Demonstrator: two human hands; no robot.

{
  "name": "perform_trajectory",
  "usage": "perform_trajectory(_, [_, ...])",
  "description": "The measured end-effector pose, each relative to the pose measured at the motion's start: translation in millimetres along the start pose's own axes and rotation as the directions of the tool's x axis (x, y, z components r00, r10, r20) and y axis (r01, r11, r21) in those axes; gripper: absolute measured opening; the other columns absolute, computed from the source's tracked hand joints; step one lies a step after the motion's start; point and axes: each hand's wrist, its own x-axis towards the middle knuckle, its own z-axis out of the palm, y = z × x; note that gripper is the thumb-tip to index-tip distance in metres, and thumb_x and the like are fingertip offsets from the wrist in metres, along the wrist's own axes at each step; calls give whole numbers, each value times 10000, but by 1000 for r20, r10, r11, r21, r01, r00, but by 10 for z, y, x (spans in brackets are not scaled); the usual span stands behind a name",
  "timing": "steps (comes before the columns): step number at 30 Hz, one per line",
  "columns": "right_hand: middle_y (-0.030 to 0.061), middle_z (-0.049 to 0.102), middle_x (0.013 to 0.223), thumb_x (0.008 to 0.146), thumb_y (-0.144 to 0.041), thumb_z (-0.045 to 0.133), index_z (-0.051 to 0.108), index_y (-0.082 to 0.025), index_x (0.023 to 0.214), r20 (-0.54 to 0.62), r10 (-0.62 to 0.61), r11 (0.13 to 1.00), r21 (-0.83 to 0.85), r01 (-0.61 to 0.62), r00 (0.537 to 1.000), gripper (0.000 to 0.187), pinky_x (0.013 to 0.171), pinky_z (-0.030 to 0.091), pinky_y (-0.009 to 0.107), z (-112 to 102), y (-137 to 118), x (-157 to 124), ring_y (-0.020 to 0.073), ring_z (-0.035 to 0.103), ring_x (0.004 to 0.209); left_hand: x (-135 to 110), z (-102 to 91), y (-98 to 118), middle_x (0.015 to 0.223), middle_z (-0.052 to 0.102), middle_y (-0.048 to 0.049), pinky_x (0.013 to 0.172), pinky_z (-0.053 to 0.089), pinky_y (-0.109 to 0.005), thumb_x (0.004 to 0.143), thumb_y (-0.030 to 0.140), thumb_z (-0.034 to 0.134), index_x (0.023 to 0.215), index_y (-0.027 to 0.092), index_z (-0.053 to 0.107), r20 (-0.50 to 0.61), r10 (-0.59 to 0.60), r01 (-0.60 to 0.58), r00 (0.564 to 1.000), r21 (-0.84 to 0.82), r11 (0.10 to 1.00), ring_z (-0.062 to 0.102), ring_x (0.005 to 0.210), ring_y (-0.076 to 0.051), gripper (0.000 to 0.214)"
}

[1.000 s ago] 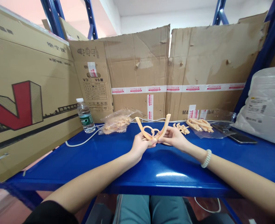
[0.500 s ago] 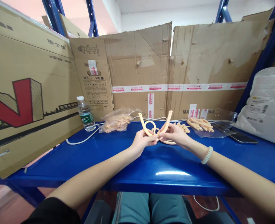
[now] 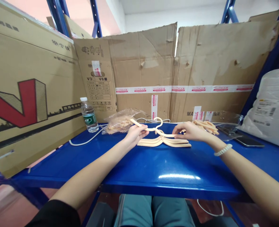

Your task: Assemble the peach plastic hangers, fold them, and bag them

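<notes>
A cream hanger [image 3: 158, 132] with its hook up is held just above the blue shelf top, its two arms spread out to the sides. My left hand [image 3: 135, 135] pinches its left arm, whose end sticks up past the fingers. At the other end, the fingers of my right hand [image 3: 189, 131] close on the tip of the right arm. Below and slightly in front of it lie several similar hangers [image 3: 177, 145], stacked on the shelf. Small cream pieces show partly beneath my right hand, which hides most of them.
To the left stand a water bottle [image 3: 89, 119] and a plastic bag of cream parts [image 3: 119, 123]. Another open bag of parts [image 3: 207, 126] and a phone [image 3: 249, 141] lie at right, beside a white wrapped package [image 3: 267, 108]. A white cable [image 3: 79, 144] runs along the back by the cardboard [image 3: 141, 72].
The hanger's arms were folded upward in a V and now spread nearly level, hook up. My hands have moved apart, the right one farther right. The stacked hangers have come into view.
</notes>
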Motion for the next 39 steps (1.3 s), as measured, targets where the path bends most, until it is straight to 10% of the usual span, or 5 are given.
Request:
perform_trajectory(7, [47, 706, 811, 751, -297, 625, 723, -204, 761, 14, 53, 975, -219, -48, 999, 135, 611, 421, 281, -161, 27, -79, 198, 621, 707, 128, -281, 291, 710, 674, -36, 735, 551, -254, 705, 105, 755, 723, 140, 655, 210, 11, -76, 978, 304, 950, 667, 677, -125, 107])
perform_trajectory(14, [22, 661, 675, 715, -263, 640, 717, -190, 738, 206, 77, 985, -170, -41, 976, 108, 532, 395, 250, -128, 169, -104, 170, 590, 627, 86, -376, 330, 599, 633, 12, 691, 417, -237, 467, 82, 860, 527, 180, 678, 528, -30, -376, 849, 642, 668, 578, 650, -150, 215])
perform_trajectory(19, [36, 674, 694, 678, -303, 656, 701, -166, 733, 361, 123, 992, -83, -100, 924, 154, 566, 443, 253, -36, 239, -88, 183, 618, 658, 38, -328, 288, 782, 636, -19, 704, 381, -253, 585, 185, 847, 583, 190, 701, 701, -54, -679, 711, 704, 210, 579, 759, -182, 147])
perform_trajectory(26, [34, 672, 666, 632, -375, 687, 676, -159, 731, 396, 220, 975, -92, -200, 891, 238, 549, 443, 255, 8, 222, -78, 192, 632, 650, -88, -255, 288, 845, 630, -15, 588, 342, -250, 660, 251, 809, 669, 186, 671, 642, -141, -658, 753, 735, -166, 594, 783, -192, 153])
perform_trajectory(39, [39, 665, 749, 699, -374, 672, 628, -173, 786, 348, 213, 969, -194, -152, 913, 223, 594, 448, 273, 7, 115, -106, 200, 621, 692, -265, -27, 78, 1010, 602, -72, 789, 455, -350, 813, 394, 638, 990, 178, 539, 653, -37, -649, 757, 743, -163, 568, 950, -261, 296])
